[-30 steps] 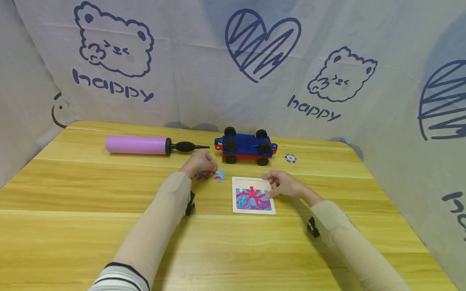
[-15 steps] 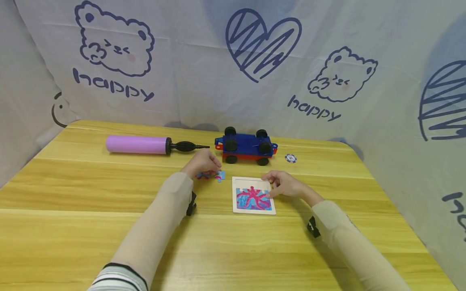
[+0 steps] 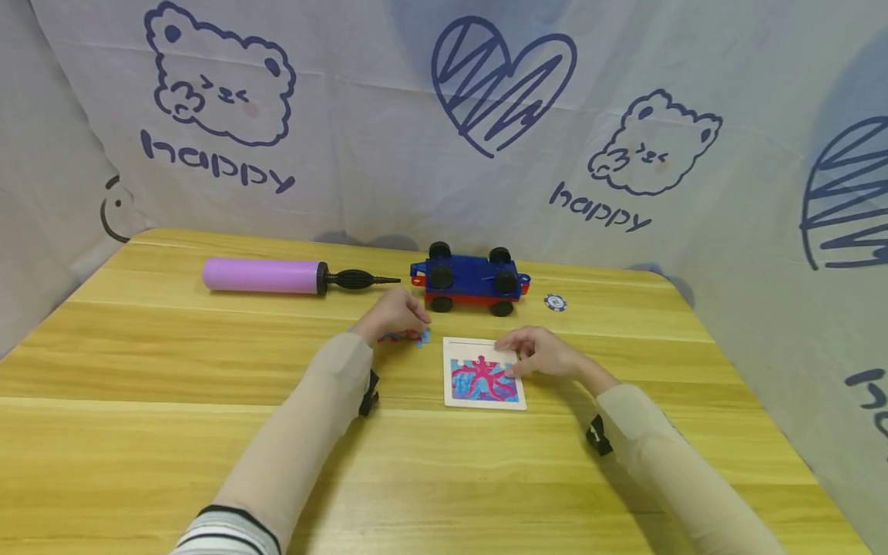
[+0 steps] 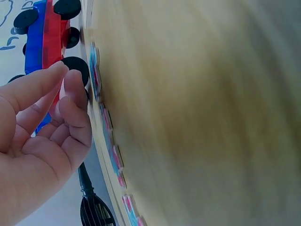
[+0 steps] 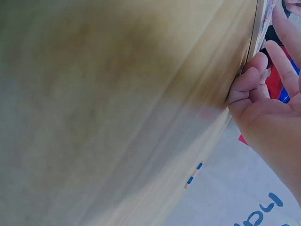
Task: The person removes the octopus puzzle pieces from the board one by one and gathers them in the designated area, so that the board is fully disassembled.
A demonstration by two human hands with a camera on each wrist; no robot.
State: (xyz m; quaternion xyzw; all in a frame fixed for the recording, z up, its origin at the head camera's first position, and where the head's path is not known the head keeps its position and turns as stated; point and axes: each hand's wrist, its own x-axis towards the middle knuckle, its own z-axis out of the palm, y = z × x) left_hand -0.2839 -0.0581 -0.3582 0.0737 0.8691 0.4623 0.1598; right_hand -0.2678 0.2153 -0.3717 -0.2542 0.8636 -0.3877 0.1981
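Note:
My left hand [image 3: 394, 312] hovers just over several loose jigsaw pieces [image 3: 422, 337], its thumb and fingertips bent close together. No piece shows between them in the left wrist view, where the flat pieces [image 4: 112, 146] lie in a row on the table beside the fingers. To the right sits a square puzzle board [image 3: 454, 351] with a pale frame. A pink octopus picture fills its lower part, and the upper strip is bare. My right hand [image 3: 544, 354] rests on the board's right side, thumb and extended fingers touching it; in the right wrist view, its outer fingers [image 5: 247, 84] curl beside the edge.
A blue and red toy cart [image 3: 472, 277] with black wheels stands behind the board. Left of it lies a purple hand pump [image 3: 264, 276] with a black nozzle. A blue and white poker chip [image 3: 555, 302] is at the right. A printed cloth [image 3: 388, 169] hangs behind the table.
My left hand has shifted slightly to the right over the loose pieces, covering more of them. The right hand and the puzzle board have stayed almost still.

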